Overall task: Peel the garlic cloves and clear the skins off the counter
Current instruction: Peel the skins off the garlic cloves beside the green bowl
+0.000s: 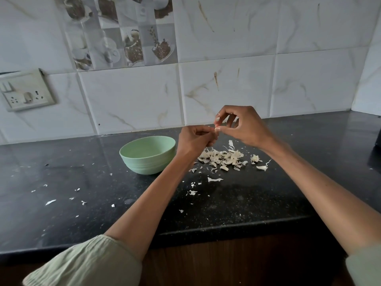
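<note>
Above the black speckled stone counter point(268, 203), the left hand point(194, 141) and right hand point(245, 126) pinch one small pale garlic clove point(216, 129) between them. The heap of papery cream skins point(223, 157) lies directly below, right of the pale green round bowl point(147, 154); marbled white wall tiles behind.

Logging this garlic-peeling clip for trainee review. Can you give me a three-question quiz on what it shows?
1. True or false: the green bowl stands to the right of the pile of skins.
2. What do the left hand and right hand pinch between them?
A. a knife
B. a garlic clove
C. a spoon
3. The counter is coloured ____.

Key: 1 false, it stands to the left; 2 B; 3 black.
</note>
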A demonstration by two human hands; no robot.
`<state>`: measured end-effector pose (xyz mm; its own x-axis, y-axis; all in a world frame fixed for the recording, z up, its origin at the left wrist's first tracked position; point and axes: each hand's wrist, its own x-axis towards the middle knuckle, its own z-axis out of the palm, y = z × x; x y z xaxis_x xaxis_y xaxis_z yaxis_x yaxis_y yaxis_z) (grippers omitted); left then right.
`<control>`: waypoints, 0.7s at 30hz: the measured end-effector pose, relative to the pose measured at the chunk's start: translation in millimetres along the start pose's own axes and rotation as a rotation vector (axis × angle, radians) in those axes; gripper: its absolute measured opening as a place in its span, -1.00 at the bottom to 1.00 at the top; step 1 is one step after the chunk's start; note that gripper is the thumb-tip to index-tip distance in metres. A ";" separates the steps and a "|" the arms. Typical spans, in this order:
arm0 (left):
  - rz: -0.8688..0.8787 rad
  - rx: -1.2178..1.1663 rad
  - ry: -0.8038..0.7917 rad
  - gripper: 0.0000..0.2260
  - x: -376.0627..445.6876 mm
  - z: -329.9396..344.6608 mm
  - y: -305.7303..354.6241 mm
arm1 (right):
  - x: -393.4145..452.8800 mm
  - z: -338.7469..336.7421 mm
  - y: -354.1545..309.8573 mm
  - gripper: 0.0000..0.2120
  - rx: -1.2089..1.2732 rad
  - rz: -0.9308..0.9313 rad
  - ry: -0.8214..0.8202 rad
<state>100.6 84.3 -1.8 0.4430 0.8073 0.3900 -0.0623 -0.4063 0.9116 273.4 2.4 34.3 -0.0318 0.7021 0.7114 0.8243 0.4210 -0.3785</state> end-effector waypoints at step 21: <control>0.089 0.177 0.051 -0.94 -7.0 9.2 4.0 | 1.6 11.3 -0.7 -0.80 -0.178 -0.006 0.040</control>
<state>105.4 73.1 -2.1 0.3963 0.7837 0.4783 0.0608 -0.5422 0.8381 266.4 9.7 29.0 -0.0176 0.6752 0.7374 0.9114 0.3141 -0.2658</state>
